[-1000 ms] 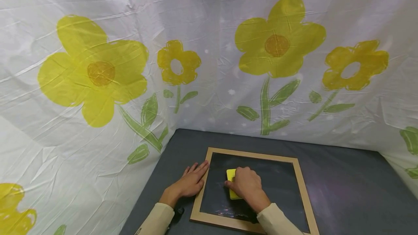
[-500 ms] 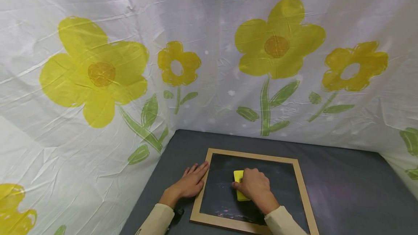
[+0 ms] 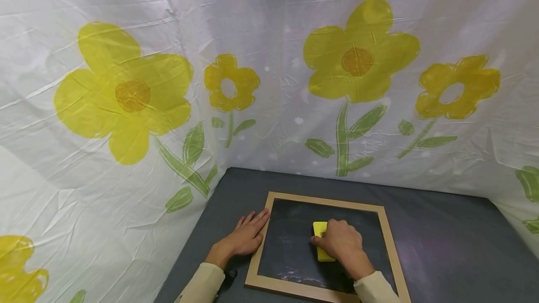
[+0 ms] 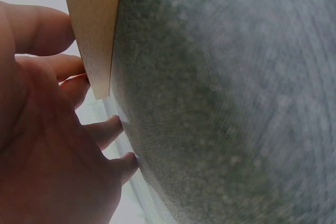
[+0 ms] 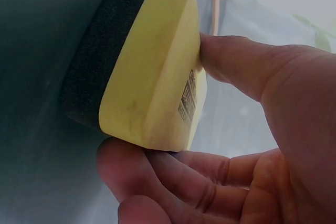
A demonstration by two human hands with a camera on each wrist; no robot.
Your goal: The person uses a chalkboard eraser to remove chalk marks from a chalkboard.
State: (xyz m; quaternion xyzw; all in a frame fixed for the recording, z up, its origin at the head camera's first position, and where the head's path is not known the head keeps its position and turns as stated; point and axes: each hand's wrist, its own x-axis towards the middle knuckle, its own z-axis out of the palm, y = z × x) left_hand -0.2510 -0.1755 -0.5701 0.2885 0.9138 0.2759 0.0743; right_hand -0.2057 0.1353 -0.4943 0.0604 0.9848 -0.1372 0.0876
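A blackboard (image 3: 290, 228) in a light wooden frame (image 3: 326, 198) lies flat on a dark cloth-covered table. My right hand (image 3: 343, 242) grips a yellow board eraser (image 3: 320, 233) between thumb and fingers on the board, right of its middle. In the right wrist view the eraser (image 5: 149, 72) shows a dark felt underside against the board and printed lettering on its top. My left hand (image 3: 244, 235) rests with fingers extended on the frame's left side; in the left wrist view, its fingers touch the wooden edge (image 4: 97, 30) and the cloth.
Faint whitish smears (image 3: 290, 275) mark the board's near left part. Dark cloth (image 3: 455, 242) stretches to the right of the frame. A white curtain (image 3: 278, 120) printed with yellow flowers hangs behind and at both sides. A small black object (image 3: 229, 277) sits beside the left wrist.
My right hand has slid the eraser to the right across the board. My left hand and the frame keep their places.
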